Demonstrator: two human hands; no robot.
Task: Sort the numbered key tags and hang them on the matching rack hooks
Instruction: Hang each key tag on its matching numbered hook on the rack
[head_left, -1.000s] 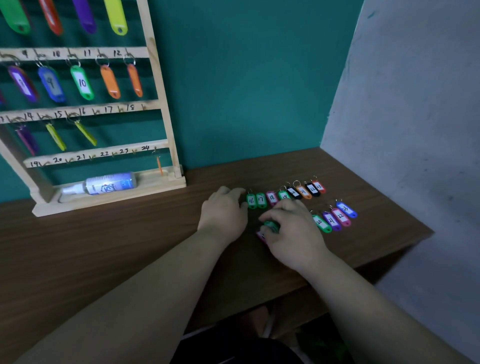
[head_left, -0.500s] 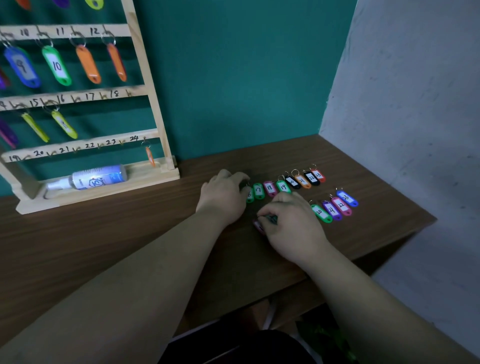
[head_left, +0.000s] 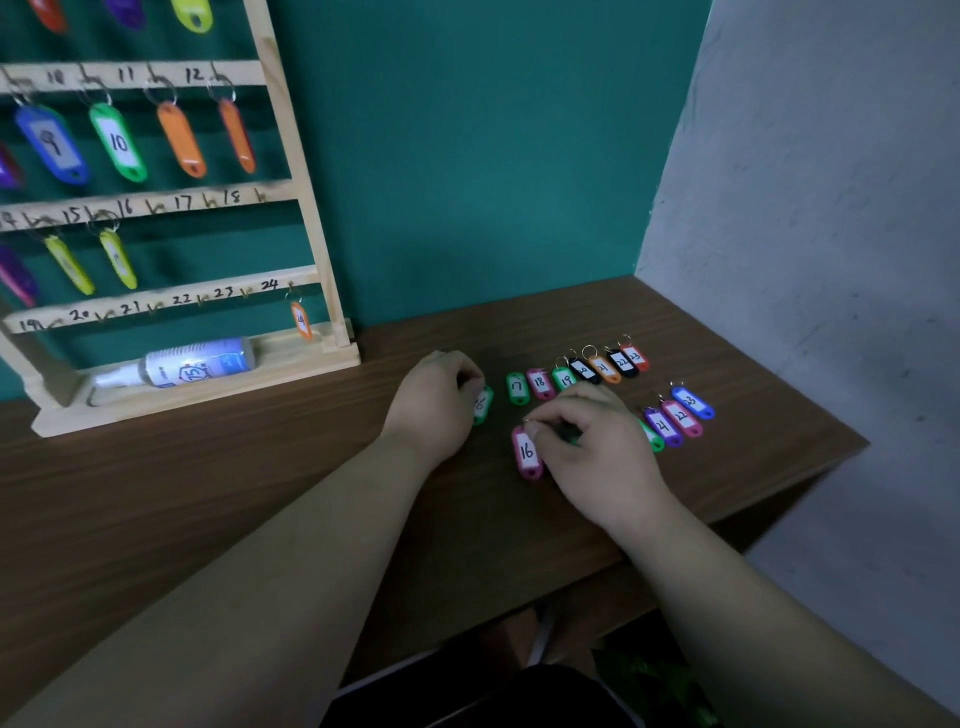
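On the bench (head_left: 208, 493), to the right of the wooden rack (head_left: 311, 208), the left hand (head_left: 434, 402) curls its fingers over a green tag (head_left: 483, 404) with a white label marked 16, which lies flat near the rack's base. The right hand (head_left: 592, 447) pinches the ring end of a pink tag (head_left: 527, 452), also marked 16, farther from the rack and nearer the bench's front edge. A row of tags (head_left: 571, 374) numbered 17 upward runs away from the rack toward the grey wall (head_left: 831, 234). Bare wood lies between the rack's base and the left hand.
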